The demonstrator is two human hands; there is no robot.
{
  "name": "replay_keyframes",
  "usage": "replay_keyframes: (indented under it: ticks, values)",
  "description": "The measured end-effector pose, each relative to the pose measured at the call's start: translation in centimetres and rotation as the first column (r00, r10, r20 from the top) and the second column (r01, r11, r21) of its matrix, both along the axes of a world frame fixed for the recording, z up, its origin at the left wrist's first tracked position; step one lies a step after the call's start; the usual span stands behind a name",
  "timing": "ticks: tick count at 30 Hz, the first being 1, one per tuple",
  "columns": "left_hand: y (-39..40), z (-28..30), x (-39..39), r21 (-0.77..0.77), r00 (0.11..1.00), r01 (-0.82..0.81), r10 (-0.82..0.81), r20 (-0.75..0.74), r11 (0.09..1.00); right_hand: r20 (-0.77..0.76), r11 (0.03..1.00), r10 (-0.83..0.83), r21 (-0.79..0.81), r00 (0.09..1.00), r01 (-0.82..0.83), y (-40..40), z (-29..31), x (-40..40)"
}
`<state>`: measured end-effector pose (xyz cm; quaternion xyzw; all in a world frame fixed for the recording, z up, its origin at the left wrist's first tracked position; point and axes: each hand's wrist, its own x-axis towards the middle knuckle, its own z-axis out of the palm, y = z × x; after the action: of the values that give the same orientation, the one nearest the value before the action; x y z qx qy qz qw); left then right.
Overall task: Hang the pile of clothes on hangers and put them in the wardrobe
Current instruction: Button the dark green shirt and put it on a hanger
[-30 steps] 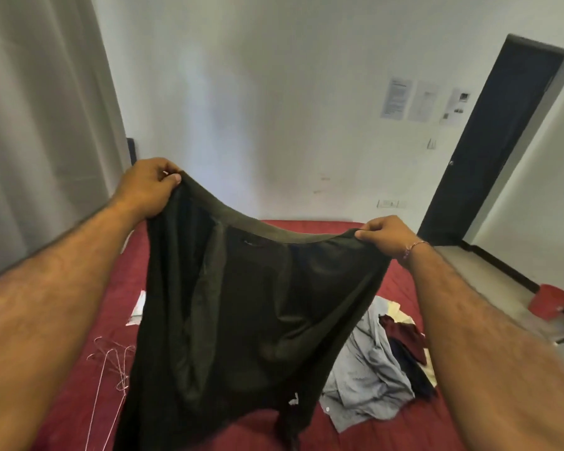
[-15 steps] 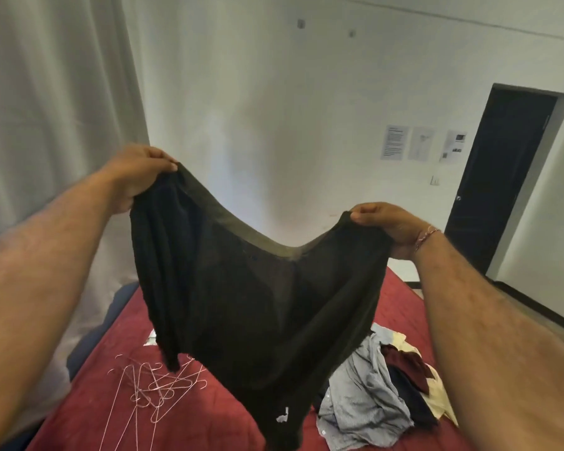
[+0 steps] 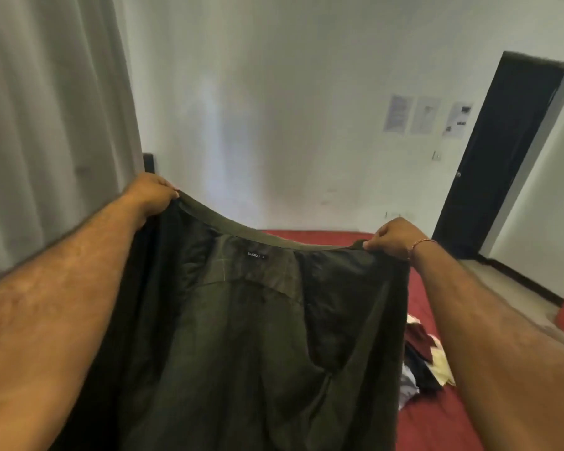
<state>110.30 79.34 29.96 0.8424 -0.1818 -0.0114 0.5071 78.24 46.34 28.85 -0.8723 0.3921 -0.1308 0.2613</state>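
Dark garment (image 3: 241,336) btwn 2 hands

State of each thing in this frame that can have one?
dark green garment: held up, spread open, label facing camera
left hand: grips garment's top edge
right hand: pinches garment's other top corner
pile of clothes: heaped on bed, unhung
black door: closed

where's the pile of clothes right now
In the head view, the pile of clothes lies on the red bed at lower right, partly hidden behind the dark green garment, beside the right forearm.
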Motion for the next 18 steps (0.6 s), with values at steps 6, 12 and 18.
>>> replay_keyframes:
  ticks: [6,12,18]
  values:
    - [-4.1,-27.6,1.8,0.178,0.996,-0.088,0.086,0.015,0.980,-0.277,1.000,-0.009,-0.017,0.961,0.005,0.3,-25.9,3.2]
    - [-5.0,-47.4,-1.4,-0.071,0.930,-0.253,0.263,0.256,0.965,0.328,0.922,-0.366,-0.004,0.871,0.388,2.3,-47.0,5.9]
    - [-4.8,-68.3,-10.3,0.003,0.878,0.107,-0.096,0.469,0.994,0.401,0.974,-0.204,0.173,0.893,0.145,9.2,-70.2,6.2]
